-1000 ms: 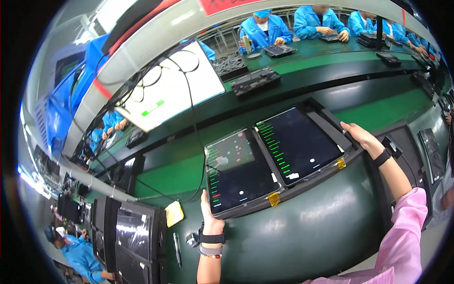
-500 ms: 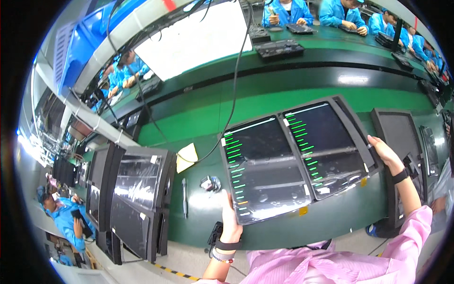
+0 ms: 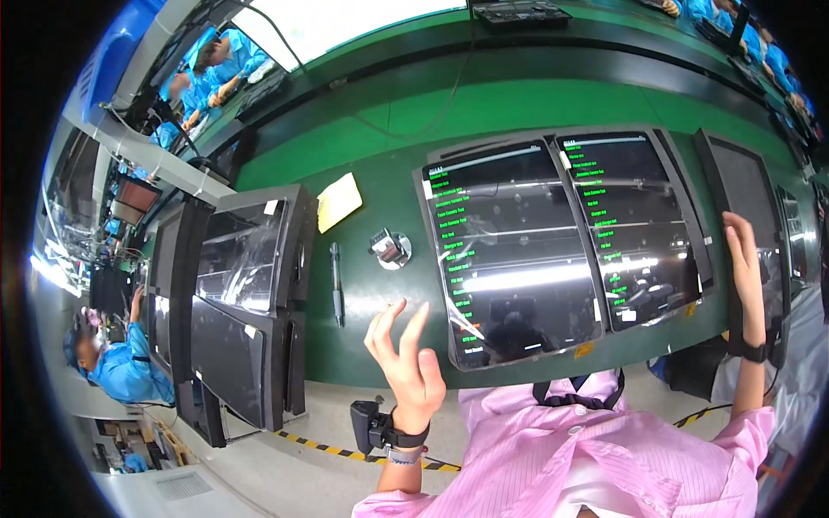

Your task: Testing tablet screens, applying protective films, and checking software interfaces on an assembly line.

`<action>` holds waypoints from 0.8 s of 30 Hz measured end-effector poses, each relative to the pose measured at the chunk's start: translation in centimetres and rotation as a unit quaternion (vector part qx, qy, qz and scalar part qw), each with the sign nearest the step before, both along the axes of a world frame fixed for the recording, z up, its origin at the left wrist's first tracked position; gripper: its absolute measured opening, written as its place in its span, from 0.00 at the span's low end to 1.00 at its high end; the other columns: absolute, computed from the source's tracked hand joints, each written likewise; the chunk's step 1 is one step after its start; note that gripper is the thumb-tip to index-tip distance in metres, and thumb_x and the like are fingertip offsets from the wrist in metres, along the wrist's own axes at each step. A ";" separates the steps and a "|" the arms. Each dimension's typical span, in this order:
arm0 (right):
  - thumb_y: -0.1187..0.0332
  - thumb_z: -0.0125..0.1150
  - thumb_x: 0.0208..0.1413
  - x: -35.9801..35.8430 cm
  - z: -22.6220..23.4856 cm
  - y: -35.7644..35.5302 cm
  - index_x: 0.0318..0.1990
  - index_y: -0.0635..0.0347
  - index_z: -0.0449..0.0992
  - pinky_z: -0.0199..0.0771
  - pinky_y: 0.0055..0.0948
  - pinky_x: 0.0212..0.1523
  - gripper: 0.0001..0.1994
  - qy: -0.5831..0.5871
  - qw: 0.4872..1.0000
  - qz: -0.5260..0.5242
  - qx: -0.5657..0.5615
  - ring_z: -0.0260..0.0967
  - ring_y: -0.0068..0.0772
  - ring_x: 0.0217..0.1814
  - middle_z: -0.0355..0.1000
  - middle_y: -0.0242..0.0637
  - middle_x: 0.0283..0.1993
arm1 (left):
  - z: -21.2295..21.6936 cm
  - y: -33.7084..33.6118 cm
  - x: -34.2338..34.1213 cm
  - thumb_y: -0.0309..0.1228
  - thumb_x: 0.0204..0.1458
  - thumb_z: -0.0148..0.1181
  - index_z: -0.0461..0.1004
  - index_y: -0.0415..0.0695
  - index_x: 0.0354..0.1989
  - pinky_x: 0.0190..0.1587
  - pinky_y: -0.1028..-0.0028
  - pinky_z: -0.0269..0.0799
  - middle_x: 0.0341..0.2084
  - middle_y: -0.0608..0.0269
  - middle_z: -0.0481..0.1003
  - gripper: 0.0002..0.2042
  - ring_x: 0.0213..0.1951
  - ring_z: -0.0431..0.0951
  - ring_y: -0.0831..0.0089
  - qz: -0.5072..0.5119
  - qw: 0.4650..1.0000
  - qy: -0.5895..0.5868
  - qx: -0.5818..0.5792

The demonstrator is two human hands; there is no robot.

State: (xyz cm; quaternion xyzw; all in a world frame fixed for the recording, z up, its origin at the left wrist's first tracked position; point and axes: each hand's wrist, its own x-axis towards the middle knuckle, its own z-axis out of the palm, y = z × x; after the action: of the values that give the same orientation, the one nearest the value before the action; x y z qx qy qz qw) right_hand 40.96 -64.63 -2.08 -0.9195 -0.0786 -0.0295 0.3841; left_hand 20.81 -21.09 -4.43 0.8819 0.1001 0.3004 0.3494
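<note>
Two dark tablets lie side by side in a black foam tray on the green table, their screens lit with lists of green text lines. The left tablet (image 3: 527,259) is the larger in view; the right tablet (image 3: 630,224) sits close beside it. My left hand (image 3: 406,363) hovers by the left tablet's lower left corner, fingers spread, holding nothing. My right hand (image 3: 744,268) is beyond the tray's right side, fingers stretched out, with nothing in it; whether it touches the neighbouring foam tray (image 3: 734,155) I cannot tell.
A pen (image 3: 337,285), a small metal device on a round base (image 3: 391,249) and a yellow paper note (image 3: 339,204) lie left of the tablets. Stacked foam trays with film-covered tablets (image 3: 237,259) stand farther left. Co-workers in blue sit across a conveyor line (image 3: 363,86) and at far left.
Both hands have let go of the tray with the tablets, which now lies flat on the table. The view has tilted downward, and the text on the screens has become sharper.
</note>
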 end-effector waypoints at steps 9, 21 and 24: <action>0.72 0.46 0.53 -14.2 -0.8 12.4 0.31 0.65 0.69 0.63 0.26 0.31 0.06 -0.081 0.963 0.141 0.214 0.63 0.28 0.27 0.68 0.38 0.24 | -1.0 3.6 2.0 0.33 0.47 0.58 0.69 0.41 0.50 0.55 0.60 0.55 0.48 0.49 0.64 0.20 0.52 0.60 0.54 0.093 0.986 -0.009 0.141; 0.78 0.54 0.49 -17.1 -2.6 16.5 0.36 0.64 0.71 0.68 0.27 0.30 0.06 0.026 0.906 0.334 0.258 0.70 0.32 0.28 0.72 0.37 0.28 | -2.1 7.2 8.9 0.28 0.39 0.67 0.68 0.35 0.46 0.39 0.73 0.71 0.33 0.51 0.75 0.24 0.33 0.76 0.72 0.110 0.993 -0.027 -0.005; 0.79 0.54 0.49 -16.9 -2.6 16.4 0.36 0.64 0.71 0.69 0.27 0.30 0.06 0.038 0.903 0.336 0.267 0.70 0.32 0.28 0.72 0.37 0.28 | 1.5 6.9 7.2 0.19 0.38 0.65 0.59 0.36 0.52 0.49 0.73 0.67 0.42 0.51 0.73 0.30 0.43 0.74 0.70 -0.016 0.994 -0.085 -0.069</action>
State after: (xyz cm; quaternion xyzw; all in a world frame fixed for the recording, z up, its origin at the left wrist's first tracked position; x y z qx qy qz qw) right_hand 24.10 -48.21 -4.64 -0.7020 -0.3575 0.1159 0.6049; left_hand 28.06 -14.15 -2.91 0.8283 0.0765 0.3610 0.4216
